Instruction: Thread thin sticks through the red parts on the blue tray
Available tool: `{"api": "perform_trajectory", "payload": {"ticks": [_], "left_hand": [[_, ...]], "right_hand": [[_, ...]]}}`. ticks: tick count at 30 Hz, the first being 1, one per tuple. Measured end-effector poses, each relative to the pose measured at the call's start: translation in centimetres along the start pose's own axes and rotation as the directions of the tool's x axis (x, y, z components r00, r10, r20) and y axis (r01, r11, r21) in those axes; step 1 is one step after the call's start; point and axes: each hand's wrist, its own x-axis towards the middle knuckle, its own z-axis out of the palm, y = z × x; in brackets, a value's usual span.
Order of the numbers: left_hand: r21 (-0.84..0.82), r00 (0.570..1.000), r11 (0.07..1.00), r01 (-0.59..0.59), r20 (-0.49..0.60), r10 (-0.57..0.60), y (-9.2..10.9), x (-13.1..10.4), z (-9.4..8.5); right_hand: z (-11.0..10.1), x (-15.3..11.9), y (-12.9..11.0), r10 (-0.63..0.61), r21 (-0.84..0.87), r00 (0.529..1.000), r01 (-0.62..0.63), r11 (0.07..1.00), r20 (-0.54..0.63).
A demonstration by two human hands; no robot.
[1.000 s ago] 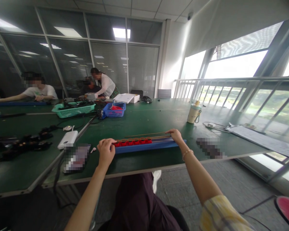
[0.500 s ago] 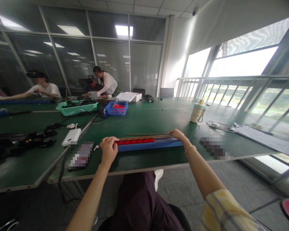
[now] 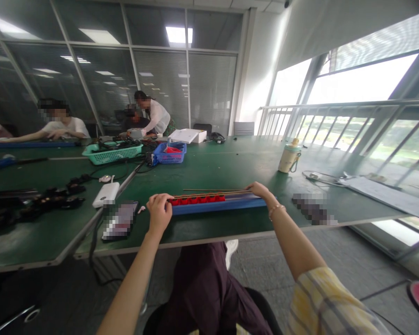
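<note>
A long, narrow blue tray (image 3: pixel 216 207) lies across the table in front of me, with a row of red compartments (image 3: pixel 197 200) in its left and middle part. Thin, light-brown sticks (image 3: pixel 216 193) run along its far side. My left hand (image 3: pixel 159 211) is closed at the tray's left end, fingertips pinching the near stick's end beside the first red compartment. At the other end, my right hand (image 3: pixel 260 191) is curled over the tray's right side with the fingers closed on the sticks. Its fingertips are partly hidden.
A phone (image 3: pixel 121 221) and white power bank (image 3: pixel 106 194) lie left; a blurred dark object (image 3: pixel 310 208) and bottle (image 3: pixel 289 157) are right. Green (image 3: pixel 113 153) and blue baskets (image 3: pixel 170 153) stand farther back. Co-workers (image 3: pixel 155 116) are across the tables. The table's front edge (image 3: pixel 209 240) is close.
My view has tilted slightly, shifting the scene a little. Both hands keep their places at the tray's ends, and the sticks stay along its far side.
</note>
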Motion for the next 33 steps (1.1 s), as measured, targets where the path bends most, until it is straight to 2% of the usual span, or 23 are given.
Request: {"api": "perform_trajectory", "payload": {"ticks": [3, 5, 8, 11, 14, 16, 20, 25, 30, 33], "left_hand": [[0.002, 1.000, 1.000, -0.008, -0.005, 0.008, -0.2, -0.1, 0.2], [0.010, 1.000, 1.000, -0.012, -0.011, 0.013, -0.4, 0.0, 0.3], [0.006, 1.000, 1.000, -0.019, -0.023, 0.020, -0.5, 0.0, 0.5], [0.009, 1.000, 1.000, -0.018, -0.021, 0.018, -0.5, 0.1, 0.5], [0.019, 1.000, 1.000, -0.012, -0.019, 0.012, -0.5, 0.1, 0.5], [0.019, 1.000, 1.000, -0.013, -0.018, 0.014, -0.6, 0.1, 0.5], [0.018, 1.000, 1.000, -0.015, -0.020, 0.015, -0.5, 0.1, 0.5], [0.015, 1.000, 1.000, -0.004, -0.019, 0.004, -0.1, 0.2, 0.4], [0.018, 1.000, 1.000, -0.008, -0.019, 0.008, -0.1, 0.2, 0.3], [0.022, 1.000, 1.000, -0.011, -0.022, 0.012, -0.2, 0.2, 0.4]], "right_hand": [[0.0, 0.1, 0.8, -0.023, 0.070, 0.993, 0.016, 0.997, 0.113], [0.0, 0.1, 1.4, -0.052, 0.158, 0.995, 0.038, 0.987, 0.087], [0.2, -0.1, 2.1, -0.017, 0.218, 0.999, 0.026, 0.976, -0.043], [0.4, -1.0, 2.1, -0.009, 0.231, 0.976, 0.061, 0.971, -0.218], [0.9, -2.6, 1.7, -0.063, 0.197, 0.891, 0.168, 0.966, -0.449], [1.2, -3.8, 1.4, -0.089, 0.137, 0.843, 0.189, 0.972, -0.530], [1.6, -5.3, 1.1, -0.170, 0.063, 0.851, 0.231, 0.971, -0.497], [1.5, -5.8, 0.1, -0.231, -0.062, 0.873, 0.227, 0.972, -0.430], [1.4, -6.4, -1.4, -0.331, -0.170, 0.861, 0.286, 0.943, -0.387], [1.4, -6.6, -2.1, -0.431, -0.287, 0.844, 0.348, 0.893, -0.320]]}}
